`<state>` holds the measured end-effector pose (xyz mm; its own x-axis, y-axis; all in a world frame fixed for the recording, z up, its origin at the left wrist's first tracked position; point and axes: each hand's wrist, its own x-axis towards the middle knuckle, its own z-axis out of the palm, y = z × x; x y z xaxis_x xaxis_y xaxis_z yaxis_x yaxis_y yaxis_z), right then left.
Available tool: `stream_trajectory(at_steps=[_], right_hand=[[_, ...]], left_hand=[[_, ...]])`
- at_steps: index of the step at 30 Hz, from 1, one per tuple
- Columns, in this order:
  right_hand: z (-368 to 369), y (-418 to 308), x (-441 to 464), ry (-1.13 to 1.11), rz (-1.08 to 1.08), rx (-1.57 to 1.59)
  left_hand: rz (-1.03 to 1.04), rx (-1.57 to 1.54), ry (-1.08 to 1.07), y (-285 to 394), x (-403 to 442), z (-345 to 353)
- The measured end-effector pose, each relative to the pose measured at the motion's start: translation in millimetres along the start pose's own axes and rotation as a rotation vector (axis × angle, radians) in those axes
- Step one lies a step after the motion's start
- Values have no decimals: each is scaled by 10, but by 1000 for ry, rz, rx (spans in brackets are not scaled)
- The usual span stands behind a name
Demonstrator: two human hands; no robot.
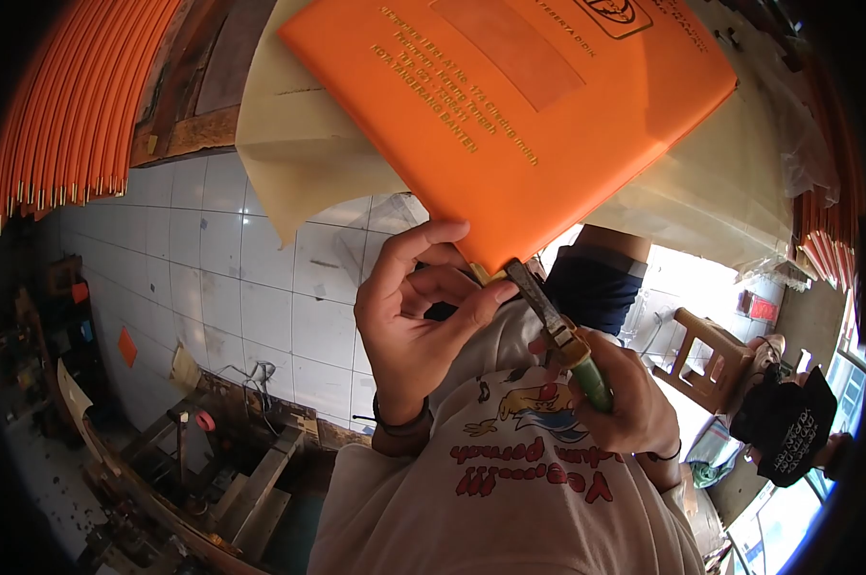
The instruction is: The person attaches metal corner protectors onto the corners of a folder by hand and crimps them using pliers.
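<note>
A large orange folder (pixel 548 125) with gold printed lettering lies at the top, one corner pointing toward my body. At that corner sits a small gold metal corner piece (pixel 484 274). My left hand (pixel 419 311) is closed around the corner, index finger on the cover's edge and thumb by the metal piece. Pliers (pixel 546 309) with a green handle are gripped in my right hand (pixel 625 388). Their jaws meet the folder's corner beside my left thumb; whether they clamp the metal cannot be told.
Stacks of orange folders with metal-tipped corners (pixel 79 105) stand at the upper left and far right. Tan sheeting (pixel 299 144) covers the work surface. White tiles (pixel 261 259) lie below. A brown plastic stool (pixel 706 350) and a person in a black cap (pixel 787 426) are on the right.
</note>
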<state>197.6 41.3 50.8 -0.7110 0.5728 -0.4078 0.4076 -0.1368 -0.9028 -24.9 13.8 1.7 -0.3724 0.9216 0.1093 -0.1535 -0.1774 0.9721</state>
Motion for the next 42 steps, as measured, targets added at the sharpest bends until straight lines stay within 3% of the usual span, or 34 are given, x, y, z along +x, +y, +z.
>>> stream_trajectory(at_steps=[4, 8, 11, 20, 26, 29, 36, 40, 42], right_hand=[[116, -89, 10, 226, 69, 263], [-13, -121, 55, 9, 171, -51], [64, -64, 68, 109, 82, -57], [43, -60, 82, 7, 143, -66], [137, 7, -18, 158, 131, 264], [147, 76, -44, 101, 159, 313], [119, -9, -18, 35, -92, -27], [-7, 145, -129, -29, 15, -17], [-91, 260, -151, -42, 189, 73]], left_hand=[[-11, -17, 17, -16, -14, 3], [-13, -9, 13, -15, -14, 2], [-13, 5, 16, -2, -13, 4], [-42, 28, 10, 21, -5, -9], [-45, 9, -9, 7, 14, -43], [-40, 22, 2, 40, 10, -43], [38, 36, 48, -33, -48, 27], [133, 60, 40, -73, -42, 5], [176, 83, 48, -91, -22, 7]])
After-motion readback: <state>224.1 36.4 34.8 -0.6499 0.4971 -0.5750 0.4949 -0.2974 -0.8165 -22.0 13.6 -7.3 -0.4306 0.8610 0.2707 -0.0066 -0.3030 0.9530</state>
